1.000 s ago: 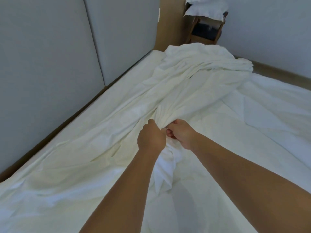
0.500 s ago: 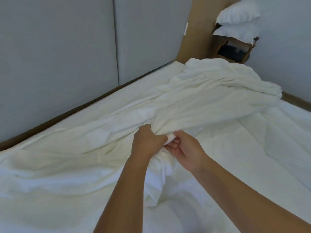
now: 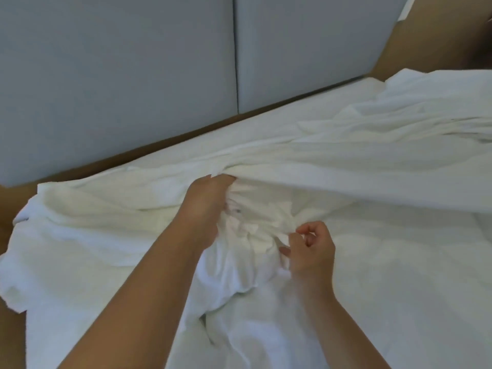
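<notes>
Forearms point(image 3: 127, 315) up from bottom edge, two, bare. Lower centre-right, right hand point(image 3: 312, 251): fingers point(image 3: 306, 230) curled, thumb and index tips closed on a small fold of sheet point(image 3: 346, 166), remaining fingers tucked in. At centre, just above and left of it, left hand point(image 3: 210, 206): buried in gathered wad point(image 3: 250, 235) of same sheet, clamped tight, knuckles up.

Change vs half a second ago: hands then touching at one grab point, now apart with wad between. Right: shifted toward lower right. Left: same hold. Reads as a re-grip, feeding fabric along, probably hunting an edge or corner. Likely early in the spreading job; nothing flat yet.

Sheet location: on bed point(image 3: 306, 115). Wad at frame centre, one taut fold from left hand out to right edge, loose heap at upper right, rumpled end over mattress side at far left.

Count: hands 2. Loose sheet 1 as far as visible; white on white, layers hard to separate. Bed 1. Grey headboard panels point(image 3: 106, 75) 2, across top. Wood strip point(image 3: 133, 155) 1, under them. Wood wall section point(image 3: 431, 35) 1, upper right. Pillows from earlier view: out of frame now, camera swing, not a scene change.
</notes>
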Demonstrator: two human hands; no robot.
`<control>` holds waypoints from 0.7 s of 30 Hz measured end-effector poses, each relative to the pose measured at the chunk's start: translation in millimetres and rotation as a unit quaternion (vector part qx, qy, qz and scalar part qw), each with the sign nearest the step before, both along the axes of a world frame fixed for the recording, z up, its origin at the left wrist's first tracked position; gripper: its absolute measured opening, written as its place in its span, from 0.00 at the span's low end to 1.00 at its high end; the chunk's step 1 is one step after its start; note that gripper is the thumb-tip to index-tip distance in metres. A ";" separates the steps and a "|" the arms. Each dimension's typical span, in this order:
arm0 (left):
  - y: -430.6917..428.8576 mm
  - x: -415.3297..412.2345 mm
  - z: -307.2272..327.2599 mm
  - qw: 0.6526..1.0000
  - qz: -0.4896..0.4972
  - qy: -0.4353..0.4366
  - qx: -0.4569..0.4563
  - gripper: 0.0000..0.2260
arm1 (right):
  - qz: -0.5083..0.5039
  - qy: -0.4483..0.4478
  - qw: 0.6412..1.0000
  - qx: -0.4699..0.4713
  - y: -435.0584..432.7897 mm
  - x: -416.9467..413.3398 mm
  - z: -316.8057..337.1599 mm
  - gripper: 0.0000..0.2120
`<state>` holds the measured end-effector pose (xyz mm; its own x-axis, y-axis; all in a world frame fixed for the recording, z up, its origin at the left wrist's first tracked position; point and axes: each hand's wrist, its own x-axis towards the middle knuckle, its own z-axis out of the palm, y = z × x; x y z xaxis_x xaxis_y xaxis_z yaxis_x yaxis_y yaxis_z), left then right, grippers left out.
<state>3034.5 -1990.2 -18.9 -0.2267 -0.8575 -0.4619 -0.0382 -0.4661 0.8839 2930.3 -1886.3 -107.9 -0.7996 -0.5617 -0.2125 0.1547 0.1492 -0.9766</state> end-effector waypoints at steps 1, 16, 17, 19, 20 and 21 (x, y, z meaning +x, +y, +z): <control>-3.3 3.3 0.3 0.999 -0.038 -0.001 0.019 0.05 | -0.020 -0.038 0.999 0.005 4.8 -7.5 0.7 0.12; 22.8 -15.7 -9.8 0.978 -0.048 -0.161 -0.126 0.08 | 0.505 0.414 0.681 0.332 12.3 -12.0 14.6 0.29; 26.6 -17.1 -13.0 0.989 -0.024 -0.124 -0.078 0.07 | 0.515 0.397 0.665 0.368 13.2 -18.5 17.1 0.35; 30.8 -13.5 -16.9 0.995 -0.021 -0.088 -0.032 0.06 | 0.516 0.343 0.663 0.420 16.2 -24.6 24.7 0.44; 31.2 -8.7 -17.4 0.994 -0.052 -0.090 -0.030 0.06 | 0.519 0.343 0.663 0.417 18.2 -24.5 28.0 0.44; 30.1 -2.7 -17.6 0.988 -0.098 -0.111 -0.041 0.07 | 0.520 0.347 0.678 0.387 20.5 -22.4 30.4 0.39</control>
<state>3031.8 -1960.2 -36.5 -0.2931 -0.8438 -0.4496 -0.3175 -0.3577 0.8782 2907.9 -1865.8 -77.5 -0.1139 -0.8336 -0.5405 -0.8842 0.3331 -0.3273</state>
